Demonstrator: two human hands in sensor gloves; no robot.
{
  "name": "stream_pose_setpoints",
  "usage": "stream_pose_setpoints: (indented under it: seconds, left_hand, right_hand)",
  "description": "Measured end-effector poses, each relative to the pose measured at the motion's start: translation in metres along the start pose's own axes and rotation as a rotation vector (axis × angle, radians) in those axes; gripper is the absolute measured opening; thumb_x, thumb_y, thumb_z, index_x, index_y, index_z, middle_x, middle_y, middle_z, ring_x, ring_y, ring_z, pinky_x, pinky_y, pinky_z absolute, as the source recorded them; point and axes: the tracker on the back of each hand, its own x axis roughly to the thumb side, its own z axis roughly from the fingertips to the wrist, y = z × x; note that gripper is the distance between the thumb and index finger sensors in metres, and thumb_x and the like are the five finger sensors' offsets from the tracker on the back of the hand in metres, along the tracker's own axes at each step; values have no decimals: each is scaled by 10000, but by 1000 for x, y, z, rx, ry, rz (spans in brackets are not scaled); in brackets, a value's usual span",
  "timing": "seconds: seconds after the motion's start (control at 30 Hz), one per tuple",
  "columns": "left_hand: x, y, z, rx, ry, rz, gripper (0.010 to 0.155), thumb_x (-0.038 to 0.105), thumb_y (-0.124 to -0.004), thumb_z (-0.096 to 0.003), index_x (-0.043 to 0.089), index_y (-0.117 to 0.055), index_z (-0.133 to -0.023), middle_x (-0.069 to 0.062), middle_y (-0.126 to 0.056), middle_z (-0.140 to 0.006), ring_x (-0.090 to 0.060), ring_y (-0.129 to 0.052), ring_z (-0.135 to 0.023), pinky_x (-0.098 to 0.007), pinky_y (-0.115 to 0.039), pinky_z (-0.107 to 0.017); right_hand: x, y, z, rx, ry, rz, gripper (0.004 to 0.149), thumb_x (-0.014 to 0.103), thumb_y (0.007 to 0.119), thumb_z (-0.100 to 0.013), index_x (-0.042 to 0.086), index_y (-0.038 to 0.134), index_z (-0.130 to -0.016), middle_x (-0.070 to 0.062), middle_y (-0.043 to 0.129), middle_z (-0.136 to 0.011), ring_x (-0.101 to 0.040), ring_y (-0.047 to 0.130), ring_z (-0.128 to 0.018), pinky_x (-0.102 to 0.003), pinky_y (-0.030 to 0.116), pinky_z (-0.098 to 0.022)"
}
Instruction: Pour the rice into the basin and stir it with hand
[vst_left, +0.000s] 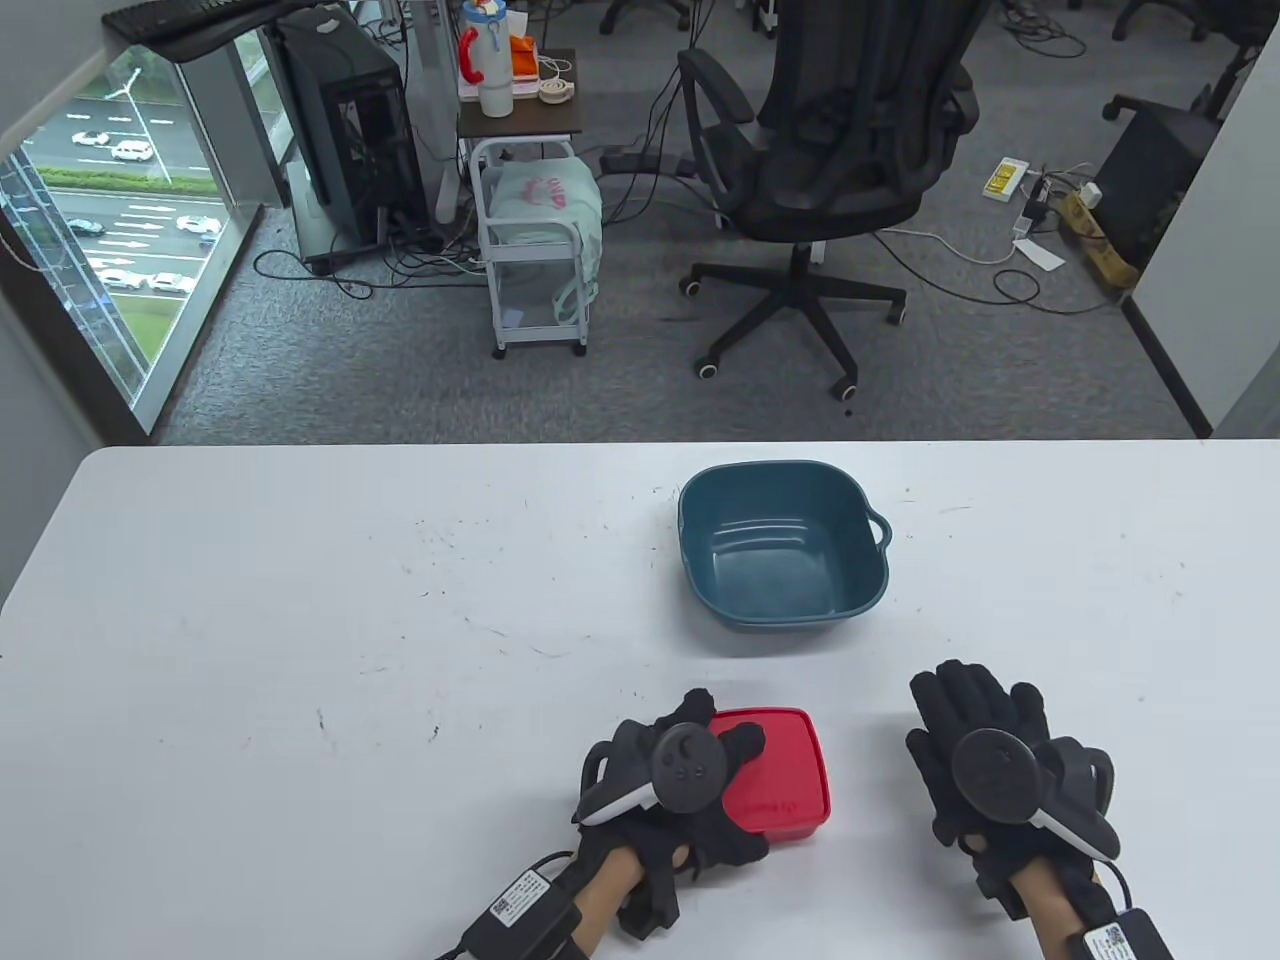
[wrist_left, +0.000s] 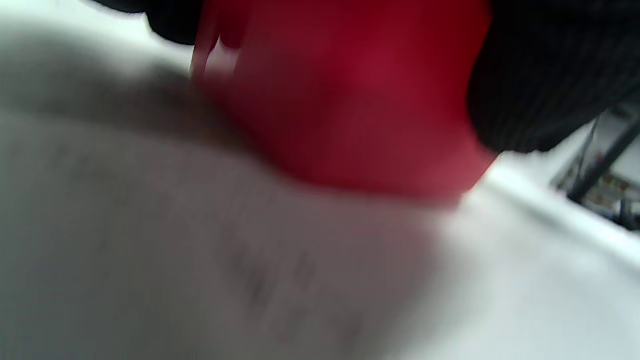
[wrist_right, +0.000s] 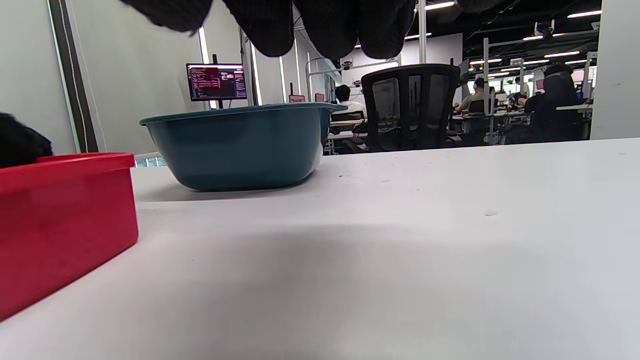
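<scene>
Two gloved hands: left hand (vst_left: 690, 790) grips red box (vst_left: 785, 775); right hand (vst_left: 985, 745) flat, fingers spread; basin (wrist_right: 240, 147) exterior only in right wrist view.

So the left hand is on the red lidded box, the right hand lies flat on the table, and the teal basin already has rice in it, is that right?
Not quite: the teal basin is empty, as the table view shows; no rice is in it. The rest holds: the left hand is on the red lidded box, and the right hand lies flat on the table.
</scene>
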Motion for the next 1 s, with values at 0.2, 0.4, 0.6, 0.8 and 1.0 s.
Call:
stream_pose_setpoints:
  seconds: [0.2, 0.4, 0.6, 0.8, 1.0]
  left_hand:
    - [1, 0, 2, -53, 6, -11, 1095, 667, -950, -298, 285, -367, -1142, -341, -119, -1155, -735, -441, -1009, -831, -460, -703]
    - [-16, 36, 28, 4, -10, 64, 1199, 712, -909, -277, 183, -309, -1171, -266, -144, -1191, -665, -316, -1067, -819, -416, -722]
    - [-49, 49, 39, -68, 95, 78, 1245, 710, -921, -275, 136, -283, -1178, -247, -205, -1192, -642, -283, -1080, -812, -393, -734]
    - [-56, 12, 19, -310, 258, -81, 1298, 754, -882, -252, 163, -202, -1186, -305, -20, -1159, -682, -63, -1023, -873, -165, -617]
    - [-52, -14, 0, -355, 280, -4, 1322, 768, -866, -212, 252, -119, -1173, -286, 114, -1116, -682, 57, -967, -862, -92, -581]
  right_hand:
    - [3, 2, 0, 9, -6, 11, 629, 443, 716, -390, 160, 722, -951, -196, 692, -1015, -471, 727, -923, -763, 527, -611]
    - [4, 1, 0, 6, -3, 9, 629, 443, 717, -390, 159, 722, -951, -195, 693, -1014, -472, 725, -924, -764, 526, -610]
    - [6, 3, 0, 16, -2, 16, 628, 443, 716, -390, 159, 724, -951, -195, 693, -1014, -473, 728, -922, -764, 527, -610]
    - [9, 4, -1, 24, -10, 21, 629, 444, 716, -390, 158, 723, -951, -196, 693, -1014, -472, 727, -923, -764, 527, -610]
    - [12, 8, -2, 41, -18, 35, 629, 444, 715, -390, 159, 723, -951, -197, 693, -1014, -474, 726, -922, -763, 527, -610]
